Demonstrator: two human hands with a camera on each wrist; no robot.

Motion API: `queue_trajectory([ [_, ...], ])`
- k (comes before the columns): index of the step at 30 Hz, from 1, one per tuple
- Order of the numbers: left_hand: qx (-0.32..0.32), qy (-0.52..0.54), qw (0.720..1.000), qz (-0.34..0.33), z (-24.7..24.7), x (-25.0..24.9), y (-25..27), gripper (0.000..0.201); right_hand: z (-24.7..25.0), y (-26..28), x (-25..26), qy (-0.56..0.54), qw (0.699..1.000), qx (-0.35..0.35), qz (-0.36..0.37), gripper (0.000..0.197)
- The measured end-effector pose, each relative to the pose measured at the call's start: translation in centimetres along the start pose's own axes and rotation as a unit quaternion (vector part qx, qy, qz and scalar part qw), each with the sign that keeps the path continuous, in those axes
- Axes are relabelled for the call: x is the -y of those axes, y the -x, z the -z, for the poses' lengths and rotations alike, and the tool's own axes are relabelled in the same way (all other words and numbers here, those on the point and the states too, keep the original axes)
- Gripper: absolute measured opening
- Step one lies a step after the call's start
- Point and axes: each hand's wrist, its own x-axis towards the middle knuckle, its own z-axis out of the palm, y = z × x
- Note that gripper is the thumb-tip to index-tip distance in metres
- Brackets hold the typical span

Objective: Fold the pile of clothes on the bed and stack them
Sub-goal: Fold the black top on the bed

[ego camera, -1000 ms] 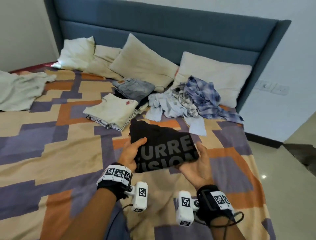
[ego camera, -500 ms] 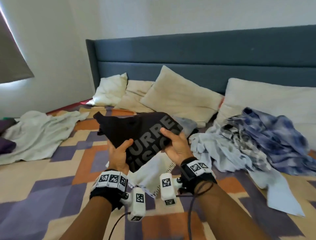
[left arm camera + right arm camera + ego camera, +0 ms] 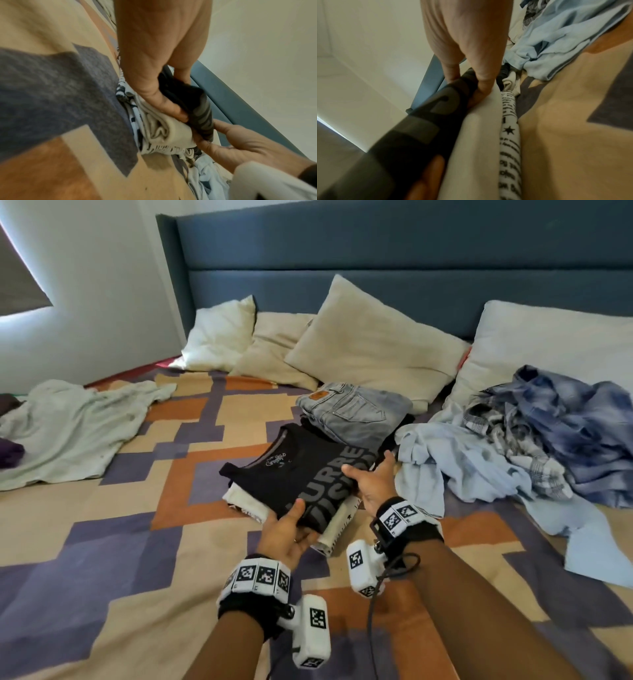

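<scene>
Patchwork bedding in orange, purple and tan covers the bed (image 3: 102, 542), with a blue headboard (image 3: 376, 268) and a row of pillows behind. On it, near the middle, the folded black T-shirt (image 3: 308, 474) with grey lettering sits on top of the folded stack (image 3: 337, 529), over a cream garment and a printed white one; the placement looks chosen so the edges line up with the pieces below. The left hand (image 3: 287, 534) pinches the shirt's near edge, thumb on top and fingers beneath, and the right hand (image 3: 373, 479) grips its right edge the same way, thumb over the print. Holding both edges likely keeps the fold from opening while the shirt settles, and the fingers underneath would need to slide out for it to lie flat. Just behind the stack lie folded grey jeans (image 3: 352, 412). To the right, touching the stack's side, spreads the unfolded pile (image 3: 513, 446) of light blue and checked shirts, still waiting. A pale crumpled cloth (image 3: 68, 426) lies well apart at the left.
</scene>
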Motion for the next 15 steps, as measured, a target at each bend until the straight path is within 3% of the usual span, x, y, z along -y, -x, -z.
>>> queue_trajectory([
  [3,0.01,-0.045,0.999,0.023,-0.1,0.1,2.0,0.031,1.2,1.3,0.6,0.045,0.998,0.032,-0.003,0.099],
  [5,-0.013,-0.134,0.99,0.041,-0.3,0.2,3.5,0.021,2.3,3.7,1.4,0.098,0.993,0.07,0.012,0.081],
  [7,-0.027,-0.22,0.972,0.08,-0.7,1.0,5.2,0.022,4.3,6.7,1.8,0.133,0.988,0.072,0.006,0.061],
  [10,0.012,-0.284,0.952,0.112,-2.4,2.5,8.2,0.017,8.5,10.9,1.4,0.152,0.986,0.056,-0.038,0.037],
  [15,0.072,-0.427,0.901,0.03,-7.3,5.6,12.3,0.02,18.9,15.8,3.0,0.153,0.986,0.015,-0.067,0.006],
])
